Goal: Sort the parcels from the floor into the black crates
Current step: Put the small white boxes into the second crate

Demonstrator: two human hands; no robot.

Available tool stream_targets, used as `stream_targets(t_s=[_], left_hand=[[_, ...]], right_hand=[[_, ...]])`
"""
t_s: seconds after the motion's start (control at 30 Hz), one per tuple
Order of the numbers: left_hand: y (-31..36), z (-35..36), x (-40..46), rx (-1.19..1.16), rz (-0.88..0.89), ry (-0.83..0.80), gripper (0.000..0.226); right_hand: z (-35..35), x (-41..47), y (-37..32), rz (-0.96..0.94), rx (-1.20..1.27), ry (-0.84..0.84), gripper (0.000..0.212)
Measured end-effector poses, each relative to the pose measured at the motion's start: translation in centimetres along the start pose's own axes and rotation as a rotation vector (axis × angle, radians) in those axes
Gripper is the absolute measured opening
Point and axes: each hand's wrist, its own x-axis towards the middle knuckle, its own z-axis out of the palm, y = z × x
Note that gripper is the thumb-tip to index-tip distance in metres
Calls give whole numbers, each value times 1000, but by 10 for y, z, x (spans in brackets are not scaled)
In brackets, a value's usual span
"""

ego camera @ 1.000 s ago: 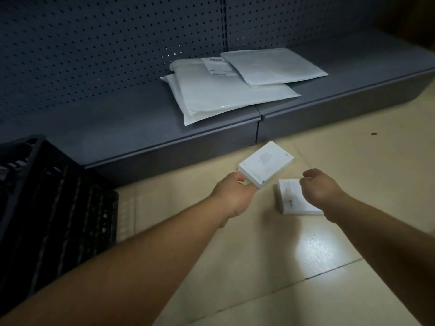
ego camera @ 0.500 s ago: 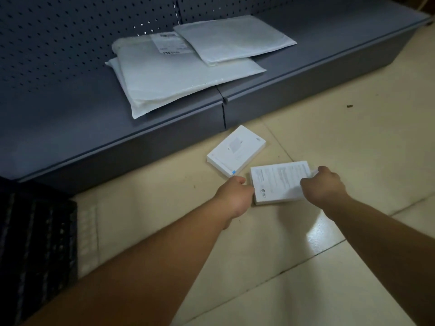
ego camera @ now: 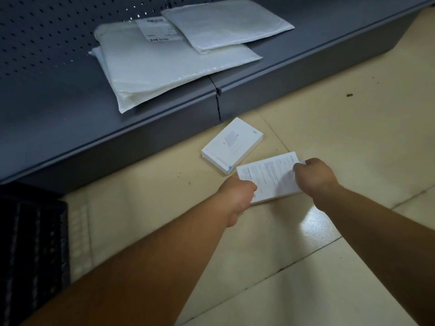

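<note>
Two bare hands grip a flat white parcel [ego camera: 270, 177] low over the cream tiled floor [ego camera: 353, 137], printed text facing up. The left hand [ego camera: 235, 196] curls round its near-left corner; the right hand [ego camera: 315, 176] curls round its far-right end, fingers [ego camera: 300, 167] wrapped over the edge. The parcel's long axis runs from near left to far right, the far-right end sitting higher in the frame; whether its underside touches the floor cannot be told.

Just beyond it, a second white parcel [ego camera: 231, 145] lies flat on the floor, its long axis pointing from near left toward far right, a small blue mark on its near corner. That corner lies just beside the held parcel's far-left edge; contact cannot be told.

Behind both runs a low grey shelf [ego camera: 70, 109] backed by perforated panel [ego camera: 47, 31]. On it rests a stack of large pale padded mailers [ego camera: 164, 67], the top large one carrying a printed label [ego camera: 156, 29], with a smaller mailer [ego camera: 226, 22] overlapping its far-right corner.

A black crate [ego camera: 30, 243] stands at the near left, well apart from the hands.
</note>
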Motion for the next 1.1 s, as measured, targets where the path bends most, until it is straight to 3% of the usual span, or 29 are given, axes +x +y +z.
stream_targets(t_s=[0.1,0.23,0.57,0.73,0.9,1.1], left_hand=[[1,-13,-8,-119,-7,-3,19],[3,-37,-19,-226,-27,8,26],[10,-113,-54,-317,122,105,28],[11,-156,-73,-424,147,217,39],[16,-205,-96,-476,226,368,17],[18,-273,-137,-468,398,544,10]], right_hand=[[4,-7,-10,-57,24,9,27],[5,-20,-27,-121,86,21,28],[20,-76,-83,-258,237,-70,25],[33,-118,-114,-329,288,-149,24],[43,-156,-148,-373,326,-195,41],[59,-210,-191,-452,346,-275,36]])
